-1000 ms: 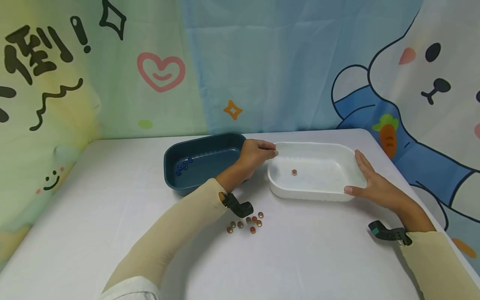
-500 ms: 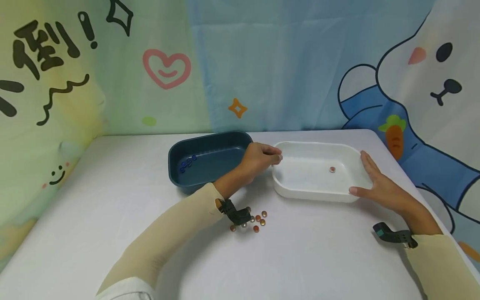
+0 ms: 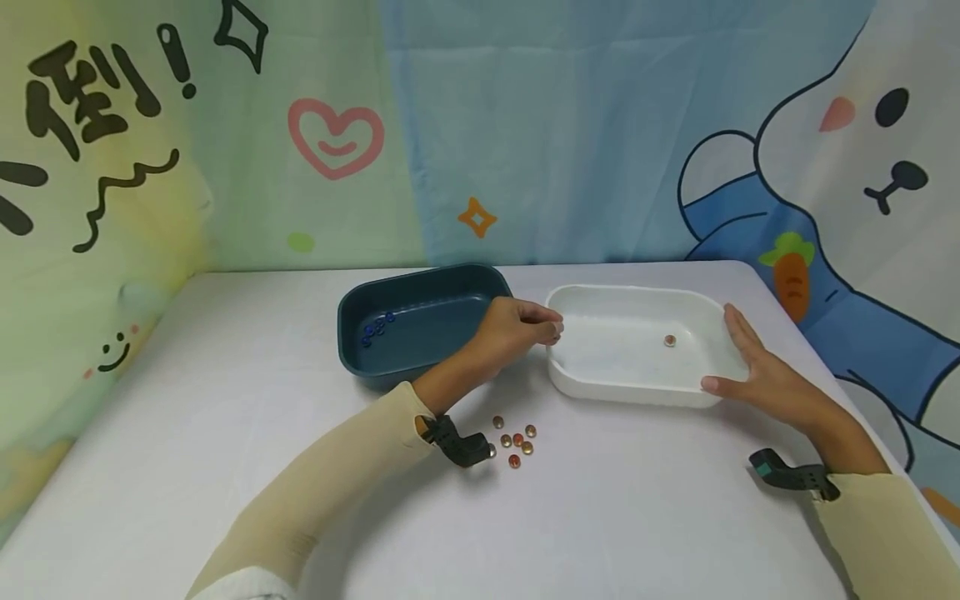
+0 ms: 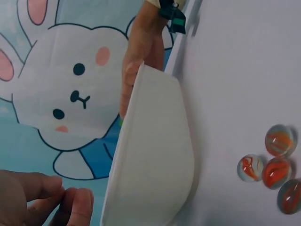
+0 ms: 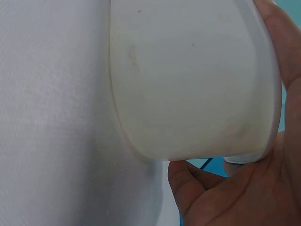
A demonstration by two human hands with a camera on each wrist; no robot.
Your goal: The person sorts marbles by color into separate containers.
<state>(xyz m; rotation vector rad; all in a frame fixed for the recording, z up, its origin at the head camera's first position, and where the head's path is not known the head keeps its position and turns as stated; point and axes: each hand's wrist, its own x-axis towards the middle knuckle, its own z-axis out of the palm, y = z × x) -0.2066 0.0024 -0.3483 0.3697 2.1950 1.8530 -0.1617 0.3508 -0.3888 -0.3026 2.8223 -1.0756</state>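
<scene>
My left hand [image 3: 512,329] is held at the left end of the white tray [image 3: 637,392], its fingers curled and the tips together. In the left wrist view, those fingertips [image 4: 52,182] stand a little apart from the tray's rim, and whether a marble lies inside them is hidden. One reddish marble [image 3: 670,340] lies in the right half of the tray. My right hand [image 3: 772,383] holds the tray's right end, thumb at the front wall and fingers along the end. Several orange-and-clear marbles [image 3: 518,440] lie loose on the table below my left hand.
To the left of the white tray stands a dark blue basin [image 3: 420,367] with several blue marbles [image 3: 377,328] in its left part. A printed cloth [image 3: 562,150] hangs behind the white table [image 3: 600,517]. My left wrist's camera [image 3: 459,443] partly covers the loose marbles.
The reddish marble has rolled from the left half of the white tray to the right half. My left hand has shifted slightly, and its fingers are drawn in. The right hand keeps its hold.
</scene>
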